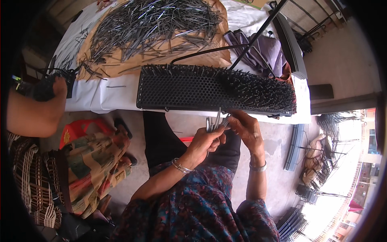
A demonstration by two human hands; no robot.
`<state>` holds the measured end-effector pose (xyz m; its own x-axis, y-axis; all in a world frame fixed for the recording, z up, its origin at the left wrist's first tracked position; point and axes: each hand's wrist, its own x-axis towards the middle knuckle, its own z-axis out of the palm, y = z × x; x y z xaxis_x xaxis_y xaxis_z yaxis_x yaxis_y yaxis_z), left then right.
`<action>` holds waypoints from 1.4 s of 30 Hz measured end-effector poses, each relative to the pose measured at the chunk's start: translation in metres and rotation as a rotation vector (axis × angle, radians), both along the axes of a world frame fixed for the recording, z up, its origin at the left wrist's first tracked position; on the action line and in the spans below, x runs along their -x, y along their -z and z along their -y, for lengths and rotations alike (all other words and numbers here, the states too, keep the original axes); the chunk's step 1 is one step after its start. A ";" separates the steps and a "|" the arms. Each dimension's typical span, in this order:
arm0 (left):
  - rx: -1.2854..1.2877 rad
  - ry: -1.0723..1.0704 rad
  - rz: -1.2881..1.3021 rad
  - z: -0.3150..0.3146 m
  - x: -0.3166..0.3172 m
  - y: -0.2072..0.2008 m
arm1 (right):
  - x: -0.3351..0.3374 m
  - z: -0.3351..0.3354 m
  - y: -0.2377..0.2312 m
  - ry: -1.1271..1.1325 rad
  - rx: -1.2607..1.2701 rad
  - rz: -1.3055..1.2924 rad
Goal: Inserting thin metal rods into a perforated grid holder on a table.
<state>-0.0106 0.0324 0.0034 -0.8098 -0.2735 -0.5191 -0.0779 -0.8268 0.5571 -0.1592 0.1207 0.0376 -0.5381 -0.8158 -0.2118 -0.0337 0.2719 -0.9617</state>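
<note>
My left hand point(204, 142) grips a small bundle of thin metal pins point(213, 122), held upright just below the near edge of a black perforated board point(181, 90). My right hand point(246, 128) pinches one pin from that bundle at the board's lower edge. The right half of the board bristles with pins point(258, 90) stuck in its holes; the left half shows bare holes. A big loose heap of the same pins point(149, 24) lies on brown paper behind the board.
A white cloth point(100, 94) covers the table. Another person's arm point(36, 109) at the left holds a black pin-filled piece. Grey fabric point(262, 48) and a black rod point(258, 32) lie at the back right. Stacked black boards point(294, 147) stand on the floor.
</note>
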 end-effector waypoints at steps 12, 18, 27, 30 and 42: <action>0.075 0.177 -0.019 -0.001 0.006 0.001 | 0.001 -0.024 0.003 0.109 0.138 0.139; -0.021 0.068 -0.088 0.014 0.010 0.009 | 0.007 -0.019 -0.009 0.561 0.223 -0.444; -0.171 -0.155 -0.042 0.010 0.013 0.027 | 0.023 0.007 0.011 0.569 0.203 -0.729; -0.167 -0.152 -0.049 0.010 0.010 0.026 | 0.022 0.014 0.013 0.536 0.183 -0.766; -0.175 -0.156 -0.012 0.005 0.005 0.022 | 0.015 0.019 0.003 0.487 0.162 -0.867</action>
